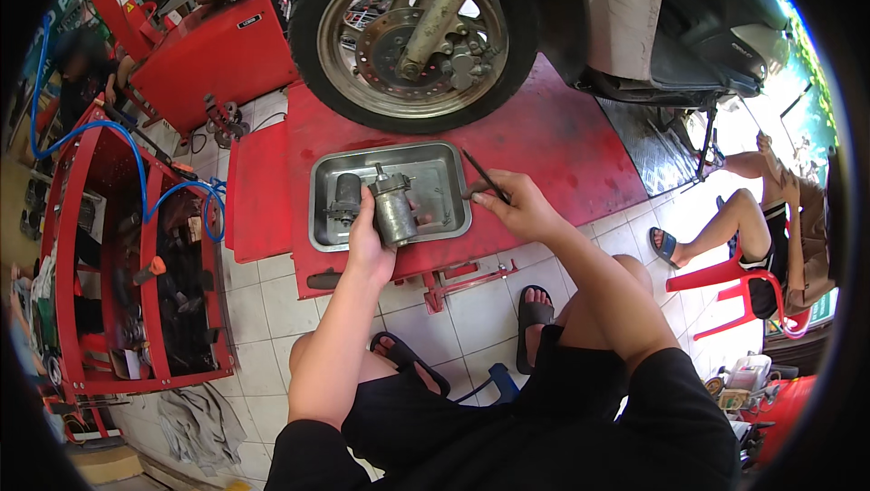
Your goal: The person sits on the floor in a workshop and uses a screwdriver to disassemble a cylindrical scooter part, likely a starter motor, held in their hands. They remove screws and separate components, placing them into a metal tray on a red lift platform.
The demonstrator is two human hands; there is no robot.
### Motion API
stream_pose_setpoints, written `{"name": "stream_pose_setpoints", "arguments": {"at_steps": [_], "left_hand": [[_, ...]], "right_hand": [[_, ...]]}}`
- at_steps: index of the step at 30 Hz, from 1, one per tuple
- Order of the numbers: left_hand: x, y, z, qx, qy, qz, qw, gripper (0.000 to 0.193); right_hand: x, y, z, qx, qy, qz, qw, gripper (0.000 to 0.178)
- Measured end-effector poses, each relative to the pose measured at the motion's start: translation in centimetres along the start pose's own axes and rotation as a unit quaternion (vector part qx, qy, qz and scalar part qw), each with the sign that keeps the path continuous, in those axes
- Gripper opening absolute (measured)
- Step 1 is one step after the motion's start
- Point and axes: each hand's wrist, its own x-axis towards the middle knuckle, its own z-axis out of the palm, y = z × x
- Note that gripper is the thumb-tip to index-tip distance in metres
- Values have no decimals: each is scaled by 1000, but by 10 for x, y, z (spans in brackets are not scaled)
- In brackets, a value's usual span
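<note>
My left hand (370, 242) is closed around a grey cylindrical starter motor (396, 217), its thin shaft pointing up and away from me. The motor is held over a shallow metal tray (317, 230). Inside the tray, left of the motor, rests another grey metal part with a round housing (347, 190). My right hand (524, 206) pinches a thin dark rod-like tool (483, 172) at the tray's right edge. The tool slants up and to the left; whether it is a brush or something else I cannot make out.
The tray stands on a red lift platform (562, 160), below a motorbike's front wheel (417, 38). A red tool cart (154, 310) with a blue air hose (145, 183) is at left. A seated person and a red plastic chair (725, 287) are at right. A grey cloth (201, 428) lies on the tiles.
</note>
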Motion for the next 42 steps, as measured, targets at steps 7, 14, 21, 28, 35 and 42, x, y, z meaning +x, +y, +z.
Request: {"name": "stream_pose_setpoints", "arguments": {"at_steps": [7, 14, 21, 28, 35, 42], "left_hand": [[-7, -11, 21, -82, -90, 0, 993, 58], [-11, -18, 21, -61, -126, 10, 990, 59], [-15, -20, 12, -90, -159, -5, 983, 58], [-10, -32, 10, -164, -129, -30, 978, 51], [-7, -29, -4, -118, -100, -10, 988, 53], [-5, -33, -4, -122, -104, -9, 987, 54]], "right_hand": [[-5, 5, -8, 95, 22, 94, 991, 19], [-12, -17, -10, 128, -13, 98, 987, 19], [-13, -23, -3, 119, 2, 108, 987, 18], [-17, -17, -11, -5, 73, 83, 994, 30], [-9, -15, -5, 49, 60, 92, 993, 23], [-12, -22, -5, 40, 54, 107, 992, 22]]}}
